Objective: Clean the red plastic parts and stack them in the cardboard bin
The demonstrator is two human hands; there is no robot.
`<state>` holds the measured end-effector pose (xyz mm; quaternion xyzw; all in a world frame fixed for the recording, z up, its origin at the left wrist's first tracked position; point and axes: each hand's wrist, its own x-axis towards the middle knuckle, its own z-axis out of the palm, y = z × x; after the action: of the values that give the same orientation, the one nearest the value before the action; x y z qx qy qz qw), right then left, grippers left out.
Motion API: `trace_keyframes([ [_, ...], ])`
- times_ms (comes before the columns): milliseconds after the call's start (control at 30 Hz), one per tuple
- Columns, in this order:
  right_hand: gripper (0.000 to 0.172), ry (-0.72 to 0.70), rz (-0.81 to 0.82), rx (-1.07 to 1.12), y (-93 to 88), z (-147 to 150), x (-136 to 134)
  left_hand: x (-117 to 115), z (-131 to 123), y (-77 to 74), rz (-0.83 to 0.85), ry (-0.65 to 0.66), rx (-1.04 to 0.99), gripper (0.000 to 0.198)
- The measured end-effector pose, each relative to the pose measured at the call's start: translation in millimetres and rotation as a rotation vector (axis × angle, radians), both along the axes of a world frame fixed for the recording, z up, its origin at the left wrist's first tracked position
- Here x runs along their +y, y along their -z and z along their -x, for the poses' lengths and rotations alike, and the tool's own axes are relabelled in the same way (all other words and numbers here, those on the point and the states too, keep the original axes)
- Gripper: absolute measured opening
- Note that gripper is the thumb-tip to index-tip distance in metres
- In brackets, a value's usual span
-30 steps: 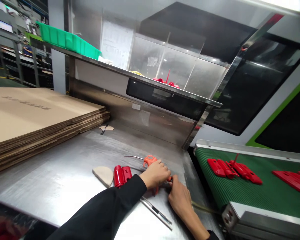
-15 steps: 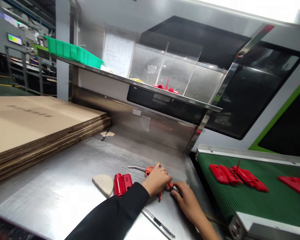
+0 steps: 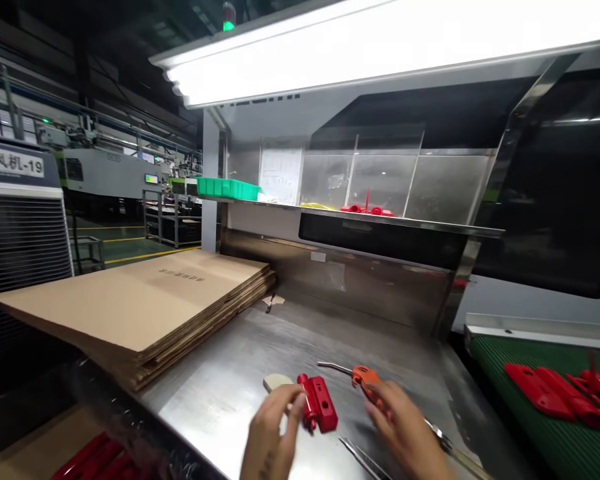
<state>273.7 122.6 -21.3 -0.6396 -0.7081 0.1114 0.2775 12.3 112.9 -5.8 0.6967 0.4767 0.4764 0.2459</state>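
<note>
My left hand (image 3: 275, 430) has its thumb and fingers apart at the near left side of a red plastic part (image 3: 325, 403), made of a cylinder beside a flat block with holes. Whether the fingertips touch it I cannot tell. My right hand (image 3: 405, 427) is smeared by motion over the handle of an orange air blow gun (image 3: 365, 377), whose thin metal nozzle points left. A metal hose fitting (image 3: 439, 435) shows beyond that hand. Behind the left hand lies a beige pad (image 3: 276, 382). Between the hands, nearer me, is a slim metal tool (image 3: 357, 455), perhaps a utility knife.
Stacked cardboard sheets (image 3: 190, 300) cover the left of the steel table (image 3: 220, 393). A green conveyor (image 3: 500, 427) carrying red parts (image 3: 555, 397) runs at right. Above the table's back, a shelf (image 3: 430, 227) holds a green tray (image 3: 227, 188) and red parts. More red parts (image 3: 100, 460) lie low left.
My left hand has left the blow gun and moved left to the red part. My right hand has shifted from the hose fitting to the gun's handle. The view has swung left and up.
</note>
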Motion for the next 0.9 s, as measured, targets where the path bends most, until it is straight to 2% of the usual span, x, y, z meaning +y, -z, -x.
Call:
trace_keyframes([
  [67,0.055,-0.010,0.016,-0.010,-9.2,53,7,7,27,20.8,0.021,-0.162,0.036,0.035],
  [167,0.063,0.013,0.034,-0.047,-15.0,113,16,21,49,42.6,-0.028,-0.173,0.210,0.036],
  [233,0.057,0.043,0.032,-0.040,-14.4,131,19,23,56,48.0,-0.021,-0.141,0.267,0.037],
  [300,0.056,0.062,0.020,0.010,-13.0,130,20,16,58,48.0,-0.009,-0.133,0.181,0.037],
  [367,0.055,0.053,0.013,0.093,-13.7,119,18,1,57,45.6,0.022,-0.150,-0.042,0.039],
  [500,0.031,0.027,-0.055,0.266,-22.1,95,9,-33,31,39.0,0.148,-0.135,-0.594,0.044],
  [567,0.032,0.019,-0.116,0.340,-25.0,93,-1,-43,10,33.5,0.200,-0.083,-0.841,0.049],
  [667,0.038,-0.035,-0.199,0.443,-21.2,106,-26,-51,-18,18.7,0.319,-0.016,-1.147,0.065],
  [733,0.037,-0.166,-0.274,0.490,-15.2,117,-46,-55,-27,6.0,0.421,0.055,-1.290,0.077],
  [800,0.036,-0.325,-0.320,0.520,-11.2,120,-60,-60,-27,-5.6,0.511,0.111,-1.358,0.082],
  [833,0.036,-0.352,-0.317,0.490,-10.6,115,-64,-62,-25,-10.5,0.546,0.113,-1.373,0.080],
  [900,0.039,-0.250,-0.260,0.352,-10.0,93,-65,-67,-19,-18.0,0.604,0.080,-1.404,0.067],
])
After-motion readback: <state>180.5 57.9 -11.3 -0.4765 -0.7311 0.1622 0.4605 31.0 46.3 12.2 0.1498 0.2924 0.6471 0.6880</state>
